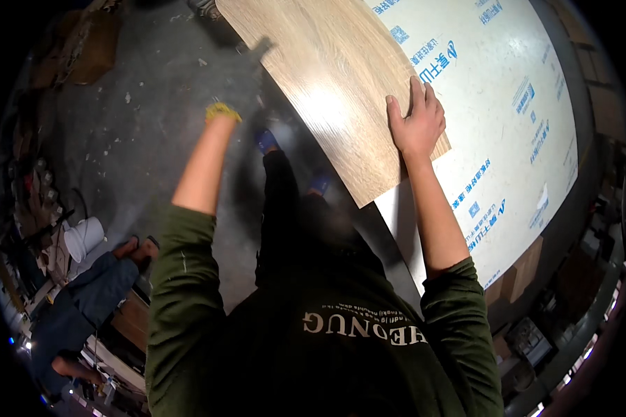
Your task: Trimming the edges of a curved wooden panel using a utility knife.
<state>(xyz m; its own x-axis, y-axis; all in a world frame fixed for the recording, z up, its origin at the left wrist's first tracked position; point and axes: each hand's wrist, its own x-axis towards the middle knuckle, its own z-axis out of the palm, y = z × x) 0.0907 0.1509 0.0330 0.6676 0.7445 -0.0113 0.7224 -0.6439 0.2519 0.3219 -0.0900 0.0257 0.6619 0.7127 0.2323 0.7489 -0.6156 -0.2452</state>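
Note:
My right hand [419,126] lies on a wood-grain board [334,90], fingers spread and thumb apart, close to the board's right edge. The board rests on a large white panel [515,90] printed with blue marks, and its near left corner sticks out past the panel's edge. My left arm reaches out over the grey floor, away from the board. A yellow band [222,111], perhaps a glove cuff, wraps the end of that forearm. Beyond it the left hand's fingers cannot be made out against the dark floor.
At the lower left another person [83,292] in dark clothes is beside a white bucket [83,238] and piled scraps. Brown boards [524,270] show under the panel's near right edge. A brown heap [94,45] lies at the far left. My blue shoes [266,141] stand left of the panel.

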